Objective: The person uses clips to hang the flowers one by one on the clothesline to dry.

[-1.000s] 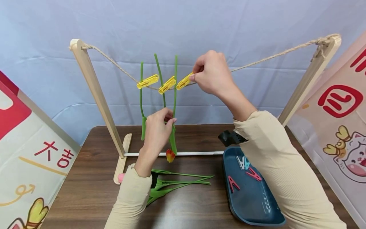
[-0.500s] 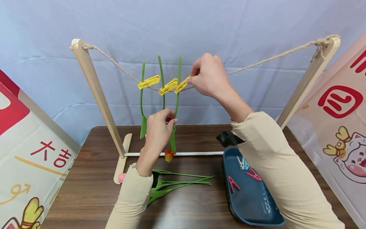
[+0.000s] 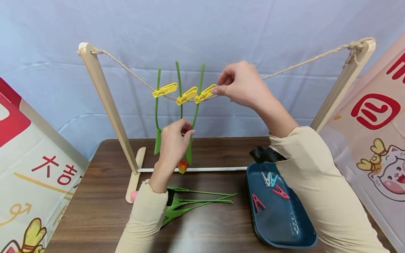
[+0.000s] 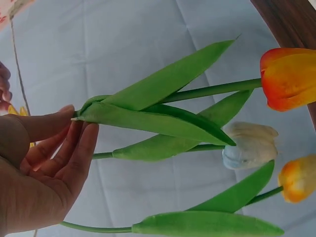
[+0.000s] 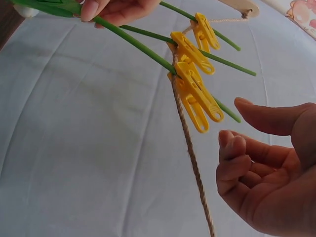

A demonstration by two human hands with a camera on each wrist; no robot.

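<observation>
My left hand pinches a red-orange tulip by its stem, just where the leaves begin. That tulip hangs head down, its stem crossing the rope under the rightmost yellow clothespin. Just off the handles of this clothespin is my right hand, thumb and index finger apart, nothing between them. Two more yellow clothespins, the middle one and the left one, grip stems on the rope. Their flowers, a whitish tulip and a yellow-orange tulip, hang beside the held one.
A twine rope sags between two wooden posts. A white rod joins them low down. Several green-stemmed flowers lie on the table. At right, a blue tray holds red, white and light-blue clothespins.
The rightmost clothespin went from beside the third stem onto it and the rope. My right hand has let go of it and drawn slightly right. The left hand still pinches the tulip stem.
</observation>
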